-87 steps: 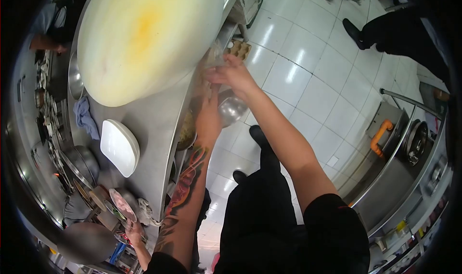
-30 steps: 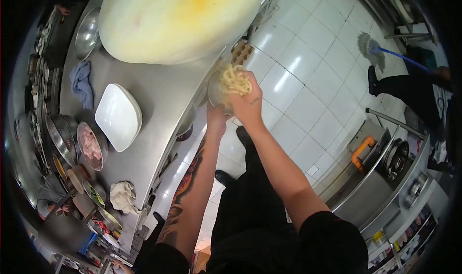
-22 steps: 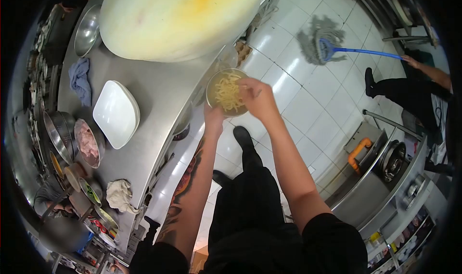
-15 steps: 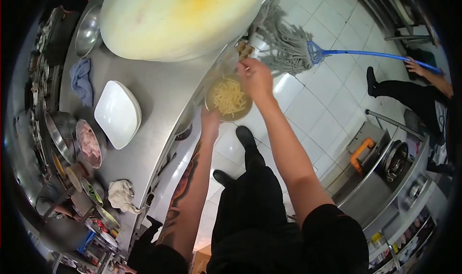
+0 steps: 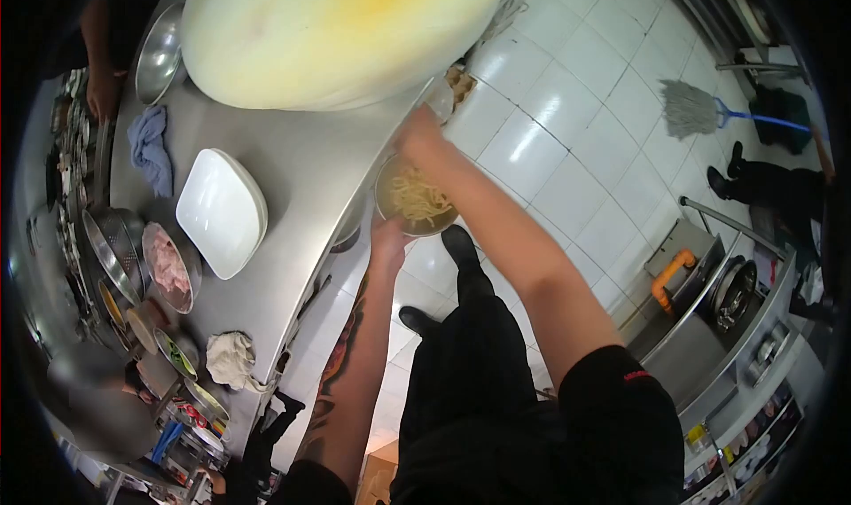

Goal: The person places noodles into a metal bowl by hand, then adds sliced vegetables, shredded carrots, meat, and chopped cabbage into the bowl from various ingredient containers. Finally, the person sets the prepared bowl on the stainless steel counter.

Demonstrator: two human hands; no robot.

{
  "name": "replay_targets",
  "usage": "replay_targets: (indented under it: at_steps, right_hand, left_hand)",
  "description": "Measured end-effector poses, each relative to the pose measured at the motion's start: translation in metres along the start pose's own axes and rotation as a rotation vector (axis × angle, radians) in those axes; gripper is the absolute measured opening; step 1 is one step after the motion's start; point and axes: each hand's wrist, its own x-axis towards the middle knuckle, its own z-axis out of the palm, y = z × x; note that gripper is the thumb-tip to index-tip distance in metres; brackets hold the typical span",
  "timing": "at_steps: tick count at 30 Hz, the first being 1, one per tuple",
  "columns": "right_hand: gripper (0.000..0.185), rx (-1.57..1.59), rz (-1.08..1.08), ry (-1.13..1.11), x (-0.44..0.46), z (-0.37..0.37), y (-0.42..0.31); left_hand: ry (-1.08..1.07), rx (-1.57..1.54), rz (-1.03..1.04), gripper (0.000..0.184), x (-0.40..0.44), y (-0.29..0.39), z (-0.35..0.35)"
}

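A round bowl [image 5: 385, 195] of pale, noodle-like strips [image 5: 419, 196] is held just off the edge of the desk [image 5: 297, 164], above the floor, its rim gripped by the left hand [image 5: 387, 242]. The right hand [image 5: 419, 133] is stretched beyond the bowl to the desk's edge, near an egg carton [image 5: 460, 86]; its fingers are blurred and partly hidden, so whether anything is grasped cannot be told. The step in hand is judged to be work on the strips with the bowl supported in the air; for the next move, a level bowl and a firm left grip seem called for. On the desk, white bowls [image 5: 213, 212] are stacked, and pink, meat-like pieces [image 5: 167, 264] are contained in another bowl. Green pieces [image 5: 175, 354] are held in a smaller dish, and a perforated colander [image 5: 127, 239] is placed beside the meat.
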Motion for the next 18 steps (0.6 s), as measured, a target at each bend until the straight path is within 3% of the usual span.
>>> replay_targets:
  at_steps: [1, 6, 18]
  right_hand:
    - [0.039, 0.059, -0.075, 0.103, 0.018, 0.034, 0.015]
    - [0.04, -0.033, -0.135, 0.006, 0.041, 0.099, 0.019]
    - [0.044, 0.286, -0.193, -0.077, 0.045, 0.063, 0.036]
  left_hand:
    - [0.01, 0.0, 0.007, 0.057, 0.0, 0.0, -0.003]
    - [0.035, 0.006, 0.004, 0.054, -0.018, 0.0, -0.012]
    - [0.066, -0.046, 0.009, 0.053, -0.025, 0.012, -0.004]
